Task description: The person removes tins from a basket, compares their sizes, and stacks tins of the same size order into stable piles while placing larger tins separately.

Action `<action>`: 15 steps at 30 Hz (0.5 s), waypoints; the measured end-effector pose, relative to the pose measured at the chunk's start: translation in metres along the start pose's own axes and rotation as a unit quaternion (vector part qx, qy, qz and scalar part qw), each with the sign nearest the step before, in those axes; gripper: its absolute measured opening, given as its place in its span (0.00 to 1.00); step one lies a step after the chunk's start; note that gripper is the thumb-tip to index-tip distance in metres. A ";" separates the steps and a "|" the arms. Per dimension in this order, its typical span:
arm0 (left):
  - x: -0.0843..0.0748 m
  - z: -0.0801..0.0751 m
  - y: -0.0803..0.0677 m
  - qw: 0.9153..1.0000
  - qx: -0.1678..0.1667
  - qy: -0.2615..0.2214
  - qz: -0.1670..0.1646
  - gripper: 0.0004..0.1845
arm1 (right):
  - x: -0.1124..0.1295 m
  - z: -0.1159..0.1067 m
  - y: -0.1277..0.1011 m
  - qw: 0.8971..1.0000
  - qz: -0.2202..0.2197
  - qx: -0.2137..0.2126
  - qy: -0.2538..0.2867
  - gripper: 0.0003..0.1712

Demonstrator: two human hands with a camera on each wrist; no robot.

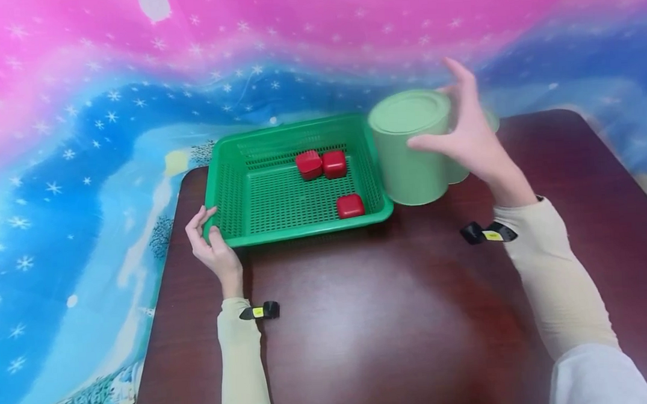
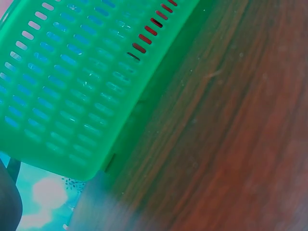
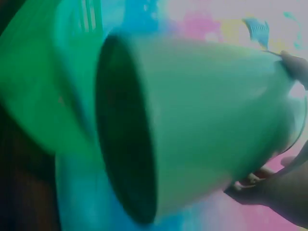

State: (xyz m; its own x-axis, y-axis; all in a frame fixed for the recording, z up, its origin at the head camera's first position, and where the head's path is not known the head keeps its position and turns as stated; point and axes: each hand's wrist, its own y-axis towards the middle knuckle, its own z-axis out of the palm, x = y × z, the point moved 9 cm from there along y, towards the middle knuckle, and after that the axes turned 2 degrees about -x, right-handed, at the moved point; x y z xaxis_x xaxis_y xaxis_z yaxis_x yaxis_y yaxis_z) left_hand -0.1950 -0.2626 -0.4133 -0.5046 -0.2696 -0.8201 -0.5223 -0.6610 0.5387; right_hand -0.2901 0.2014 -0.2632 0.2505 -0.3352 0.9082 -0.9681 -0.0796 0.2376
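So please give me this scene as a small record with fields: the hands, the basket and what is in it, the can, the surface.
left hand: grips the near left corner of the green basket
right hand: fingers spread, on the side of the pale green can
basket contents: three red blocks, two touching at the back, one apart near the front right
can: upright, lid on, on the table just right of the basket
second can: partly hidden behind the right hand
surface: dark wooden table
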 end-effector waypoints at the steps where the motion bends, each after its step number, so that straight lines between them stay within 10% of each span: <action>1: 0.003 -0.001 0.001 1.000 0.000 0.000 0.000 0.20 | -0.009 -0.010 -0.003 1.000 0.010 -0.015 -0.015 0.72; 15: 0.006 -0.004 -0.002 1.000 0.002 0.005 -0.007 0.20 | -0.053 -0.073 -0.019 0.987 0.062 -0.135 -0.069 0.69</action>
State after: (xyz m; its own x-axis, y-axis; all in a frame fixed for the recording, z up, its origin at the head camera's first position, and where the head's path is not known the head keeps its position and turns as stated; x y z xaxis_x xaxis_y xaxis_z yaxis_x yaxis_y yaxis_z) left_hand -0.1947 -0.2657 -0.4198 -0.4912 -0.2672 -0.8291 -0.5313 -0.6624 0.5282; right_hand -0.2843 0.2893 -0.2908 0.1089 -0.4519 0.8854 -0.9495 0.2164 0.2272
